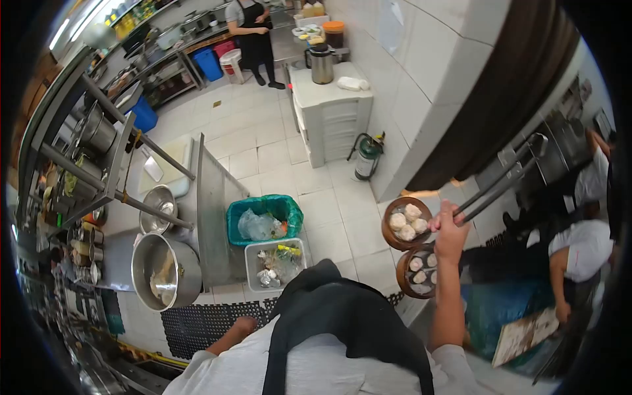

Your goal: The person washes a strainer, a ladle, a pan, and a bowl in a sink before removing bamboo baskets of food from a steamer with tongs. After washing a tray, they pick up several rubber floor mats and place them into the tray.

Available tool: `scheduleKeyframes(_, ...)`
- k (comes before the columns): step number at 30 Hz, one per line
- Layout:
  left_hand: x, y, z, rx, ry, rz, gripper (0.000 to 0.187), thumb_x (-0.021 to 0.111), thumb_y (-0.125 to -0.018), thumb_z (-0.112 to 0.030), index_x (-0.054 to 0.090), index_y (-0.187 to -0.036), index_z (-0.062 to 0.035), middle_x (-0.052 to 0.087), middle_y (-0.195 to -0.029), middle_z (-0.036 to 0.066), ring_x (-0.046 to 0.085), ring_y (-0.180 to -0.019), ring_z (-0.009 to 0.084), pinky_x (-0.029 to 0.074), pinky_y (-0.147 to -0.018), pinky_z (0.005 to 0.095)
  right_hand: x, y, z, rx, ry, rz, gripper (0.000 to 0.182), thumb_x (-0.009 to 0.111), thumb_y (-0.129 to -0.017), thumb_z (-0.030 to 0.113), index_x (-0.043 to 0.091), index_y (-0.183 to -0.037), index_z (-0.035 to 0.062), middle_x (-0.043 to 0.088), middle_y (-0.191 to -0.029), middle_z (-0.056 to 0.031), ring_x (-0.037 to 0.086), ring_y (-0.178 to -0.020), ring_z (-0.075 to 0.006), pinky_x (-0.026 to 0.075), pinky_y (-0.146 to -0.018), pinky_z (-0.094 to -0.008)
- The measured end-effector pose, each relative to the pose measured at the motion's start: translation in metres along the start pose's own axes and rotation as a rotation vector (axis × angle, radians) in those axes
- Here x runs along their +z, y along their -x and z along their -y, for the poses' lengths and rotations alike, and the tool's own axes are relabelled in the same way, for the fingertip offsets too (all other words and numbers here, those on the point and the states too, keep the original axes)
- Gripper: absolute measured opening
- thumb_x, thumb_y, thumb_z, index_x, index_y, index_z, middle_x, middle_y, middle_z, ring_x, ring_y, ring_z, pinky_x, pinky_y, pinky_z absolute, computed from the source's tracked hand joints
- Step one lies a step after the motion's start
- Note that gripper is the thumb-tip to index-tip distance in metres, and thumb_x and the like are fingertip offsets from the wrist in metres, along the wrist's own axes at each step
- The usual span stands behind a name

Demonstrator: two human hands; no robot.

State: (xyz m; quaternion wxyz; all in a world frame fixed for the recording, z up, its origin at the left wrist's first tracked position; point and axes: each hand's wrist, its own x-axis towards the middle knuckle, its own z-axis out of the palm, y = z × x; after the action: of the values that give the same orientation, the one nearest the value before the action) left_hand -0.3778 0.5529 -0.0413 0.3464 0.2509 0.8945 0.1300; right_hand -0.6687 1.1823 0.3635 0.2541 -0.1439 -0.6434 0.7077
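My right hand (451, 227) is raised beside two round steamer baskets. Its fingers are closed where a pair of long metal bars (500, 181) meets it; what exactly they grip is unclear. The upper basket (388, 240) holds several pale dumplings (407, 232), close to my fingertips. Just below it, the lower basket (403, 280) holds more small dumplings (417, 264). My left hand (243, 326) hangs low at my left side, above a black perforated mat (197, 326). Its fingers cannot be made out, and nothing is visible in it.
A green-lined bin (232, 224) and a clear tub (252, 280) stand ahead. Left is a steel counter (214, 230) with a large pot (178, 280). A fire extinguisher (367, 158) stands by the wall. One person (253, 33) is at the back; others (582, 250) are at right.
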Motion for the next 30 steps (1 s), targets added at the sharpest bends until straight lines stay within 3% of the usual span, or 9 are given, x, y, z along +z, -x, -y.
scheduleKeyframes(4, 0.02, -0.07, -0.03, 0.026, 0.177, -0.009, 0.029, 0.06, -0.089, -0.034, 0.071, -0.104, -0.0104, 0.071, -0.106, 0.012, 0.068, -0.103, 0.0329, 0.054, -0.089, 0.0437, 0.095, -0.068, -0.026, 0.043, -0.091, 0.188, 0.032, 0.067, -0.1, 0.021, 0.051, -0.075, 0.0088, 0.046, -0.057, 0.0006, 0.044, -0.048, -0.0101, 0.045, -0.05, -0.0292)
scheduleKeyframes(7, -0.013, -0.12, -0.038, -0.427, 0.736, -0.064, 0.025, 0.062, -0.091, -0.03, 0.068, -0.107, -0.0124, 0.07, -0.101, 0.009, 0.067, -0.091, 0.028, 0.053, -0.078, 0.0398, 0.18, -0.109, -0.042, 0.107, -0.089, 0.319, 0.033, 0.068, -0.099, 0.023, 0.051, -0.076, 0.0081, 0.046, -0.057, 0.0003, 0.045, -0.048, -0.0111, 0.045, -0.05, -0.0299)
scheduleKeyframes(10, -0.065, -0.176, -0.031, -0.866, 1.523, -0.326, 0.022, 0.063, -0.093, -0.027, 0.065, -0.111, -0.0144, 0.069, -0.097, 0.006, 0.067, -0.08, 0.0231, 0.052, -0.066, 0.0358, 0.263, -0.153, -0.061, 0.147, -0.102, 0.483, 0.033, 0.069, -0.099, 0.024, 0.051, -0.076, 0.0078, 0.046, -0.057, 0.0001, 0.045, -0.048, -0.0117, 0.044, -0.05, -0.0307)
scheduleKeyframes(14, -0.162, -0.218, -0.021, -1.036, 1.954, -0.61, 0.016, 0.063, -0.096, -0.021, 0.061, -0.112, -0.0168, 0.066, -0.092, 0.001, 0.067, -0.072, 0.0177, 0.051, -0.055, 0.0314, 0.351, -0.192, -0.084, 0.216, -0.044, 0.649, 0.039, 0.069, -0.098, 0.029, 0.052, -0.072, 0.007, 0.049, -0.055, -0.0006, 0.046, -0.046, -0.0113, 0.043, -0.049, -0.03)
scheduleKeyframes(21, -0.233, -0.232, 0.007, -1.019, 2.03, -0.843, 0.025, 0.06, -0.098, -0.023, 0.058, -0.121, -0.015, 0.065, -0.102, 0.002, 0.069, -0.079, 0.0213, 0.054, -0.057, 0.0331, 0.476, -0.244, -0.124, 0.267, -0.028, 0.832, 0.04, 0.071, -0.097, 0.03, 0.053, -0.07, 0.0066, 0.05, -0.054, -0.0005, 0.049, -0.047, -0.0105, 0.042, -0.048, -0.0293)
scheduleKeyframes(22, -0.237, -0.232, 0.006, -1.062, 2.047, -0.868, 0.029, 0.059, -0.098, -0.024, 0.056, -0.125, -0.0141, 0.065, -0.102, 0.004, 0.069, -0.078, 0.0219, 0.053, -0.056, 0.0345, 0.494, -0.252, -0.131, 0.295, -0.029, 0.857, 0.04, 0.071, -0.097, 0.03, 0.053, -0.07, 0.0066, 0.05, -0.054, -0.0004, 0.049, -0.047, -0.0106, 0.042, -0.048, -0.0292)
scheduleKeyframes(26, -0.221, -0.239, -0.016, -1.286, 2.063, -1.044, 0.022, 0.06, -0.097, -0.025, 0.061, -0.115, -0.0123, 0.066, -0.1, 0.007, 0.067, -0.076, 0.0233, 0.052, -0.057, 0.0359, 0.565, -0.283, -0.157, 0.366, -0.021, 0.927, 0.041, 0.071, -0.096, 0.032, 0.054, -0.069, 0.0064, 0.051, -0.053, -0.001, 0.05, -0.047, -0.0108, 0.043, -0.048, -0.0296)
scheduleKeyframes(28, -0.186, -0.242, -0.033, -1.239, 1.749, -0.819, 0.02, 0.059, -0.097, -0.027, 0.063, -0.109, -0.0112, 0.067, -0.098, 0.007, 0.068, -0.08, 0.0237, 0.052, -0.06, 0.0376, 0.603, -0.301, -0.177, 0.392, -0.04, 0.99, 0.043, 0.072, -0.095, 0.034, 0.055, -0.067, 0.0062, 0.052, -0.053, -0.002, 0.049, -0.046, -0.0113, 0.045, -0.049, -0.0299)
scheduleKeyframes(30, -0.168, -0.247, -0.057, -1.051, 0.895, -0.407, 0.02, 0.058, -0.098, -0.028, 0.066, -0.103, -0.0101, 0.069, -0.097, 0.006, 0.069, -0.084, 0.024, 0.053, -0.063, 0.0393, 0.642, -0.325, -0.193, 0.434, -0.054, 1.049, 0.043, 0.072, -0.095, 0.034, 0.055, -0.067, 0.0057, 0.052, -0.053, -0.0023, 0.05, -0.046, -0.0115, 0.046, -0.049, -0.03)
